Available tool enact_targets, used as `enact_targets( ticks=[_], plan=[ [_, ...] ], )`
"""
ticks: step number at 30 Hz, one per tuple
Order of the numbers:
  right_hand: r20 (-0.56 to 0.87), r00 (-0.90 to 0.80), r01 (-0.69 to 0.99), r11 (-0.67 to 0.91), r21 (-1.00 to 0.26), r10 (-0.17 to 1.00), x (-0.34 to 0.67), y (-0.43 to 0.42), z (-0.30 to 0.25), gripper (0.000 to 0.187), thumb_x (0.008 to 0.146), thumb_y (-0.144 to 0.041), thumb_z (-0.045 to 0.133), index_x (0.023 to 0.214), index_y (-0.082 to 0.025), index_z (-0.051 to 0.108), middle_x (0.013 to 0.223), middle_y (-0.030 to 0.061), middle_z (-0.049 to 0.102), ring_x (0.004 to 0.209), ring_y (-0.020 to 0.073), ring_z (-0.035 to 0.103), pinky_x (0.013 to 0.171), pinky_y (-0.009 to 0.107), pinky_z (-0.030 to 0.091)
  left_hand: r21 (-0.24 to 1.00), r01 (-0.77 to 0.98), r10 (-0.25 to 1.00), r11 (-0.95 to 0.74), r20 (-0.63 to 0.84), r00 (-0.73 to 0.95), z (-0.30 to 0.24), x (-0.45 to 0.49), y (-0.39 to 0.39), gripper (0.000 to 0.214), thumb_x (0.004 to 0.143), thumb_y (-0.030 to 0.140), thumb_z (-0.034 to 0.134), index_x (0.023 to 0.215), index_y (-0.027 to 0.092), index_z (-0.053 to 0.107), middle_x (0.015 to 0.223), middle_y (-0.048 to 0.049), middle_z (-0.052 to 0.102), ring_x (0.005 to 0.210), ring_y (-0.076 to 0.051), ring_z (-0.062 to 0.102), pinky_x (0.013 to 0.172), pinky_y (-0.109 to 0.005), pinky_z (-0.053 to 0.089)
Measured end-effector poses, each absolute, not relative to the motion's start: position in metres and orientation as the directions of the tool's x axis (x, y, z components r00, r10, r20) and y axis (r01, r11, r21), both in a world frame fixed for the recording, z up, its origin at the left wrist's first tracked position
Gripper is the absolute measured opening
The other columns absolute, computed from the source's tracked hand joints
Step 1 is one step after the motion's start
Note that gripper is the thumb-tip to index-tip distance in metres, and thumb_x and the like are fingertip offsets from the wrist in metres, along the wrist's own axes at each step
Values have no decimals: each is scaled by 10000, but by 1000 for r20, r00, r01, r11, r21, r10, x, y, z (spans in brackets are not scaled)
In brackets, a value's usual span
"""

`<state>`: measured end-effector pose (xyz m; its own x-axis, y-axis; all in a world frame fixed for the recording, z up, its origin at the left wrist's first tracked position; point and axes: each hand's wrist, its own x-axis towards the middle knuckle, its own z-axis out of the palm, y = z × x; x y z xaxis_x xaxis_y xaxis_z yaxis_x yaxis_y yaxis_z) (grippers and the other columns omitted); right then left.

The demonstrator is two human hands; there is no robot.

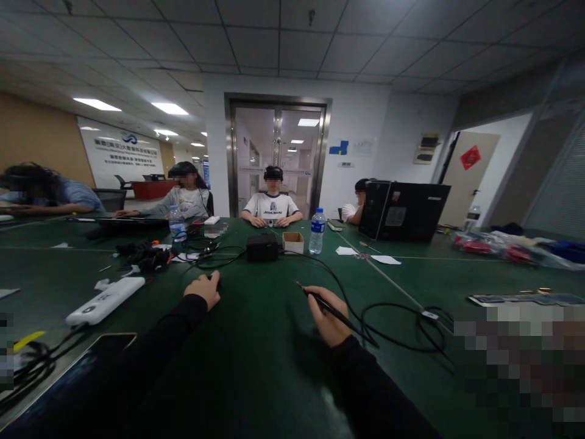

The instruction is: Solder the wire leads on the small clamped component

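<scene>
My right hand [328, 314] rests on the green table [256, 341] and is closed round a thin black pen-like tool [320, 302] whose tip points up and to the left. A black cable [393, 323] runs from the tool's rear across the table in loops. My left hand [204, 288] lies to the left on the table with its fingers curled over a small dark object that I cannot make out. Both arms wear black sleeves.
A black box [262, 248], a small cardboard box [293, 242] and a water bottle [317, 231] stand ahead. A white power strip [105, 300] and tangled cables [146, 255] lie left, a phone [86, 360] near left. A black case [402, 210] stands right. Several people sit across.
</scene>
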<state>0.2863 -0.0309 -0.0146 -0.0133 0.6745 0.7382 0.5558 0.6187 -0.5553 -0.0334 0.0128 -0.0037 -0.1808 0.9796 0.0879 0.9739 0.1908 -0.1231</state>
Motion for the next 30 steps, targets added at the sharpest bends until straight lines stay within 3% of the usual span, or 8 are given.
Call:
enact_targets(
  ticks=[12, 19, 30],
  plan=[
    [748, -9, 541, 632, -555, 664, 284, -34, -12, 199, 831, -224, 522, 919, -220, 701, 905, 48, 726, 829, 191, 682, 772, 297, 536, -2, 896, 892, 445, 96, -443, -11, -139, 34, 588, 805, 343, 404, 1347, 115, 421, 1280, -298, 500, 1089, -434, 561, 793, -440, 433],
    [740, -28, 526, 639, -561, 672, 283, -34, -12, 197, 837, -215, 519, 925, -220, 695, 912, 47, 721, 829, 187, 678, 781, 298, 530, 23, 899, 893, 437, 113, -437, -23, -148, 31, 762, 802, 394, 407, 1482, 105, 221, 1288, -297, 510, 1133, -442, 525, 832, -485, 423],
    [745, -36, 535, 642, -549, 667, 282, -36, -10, 207, 831, -206, 512, 927, -221, 694, 902, 44, 720, 829, 182, 677, 781, 289, 529, 89, 890, 877, 446, 155, -455, -28, -153, 31, 835, 747, 410, 448, 1464, 37, 242, 1304, -368, 464, 1122, -493, 512, 816, -531, 419]
  ],
)
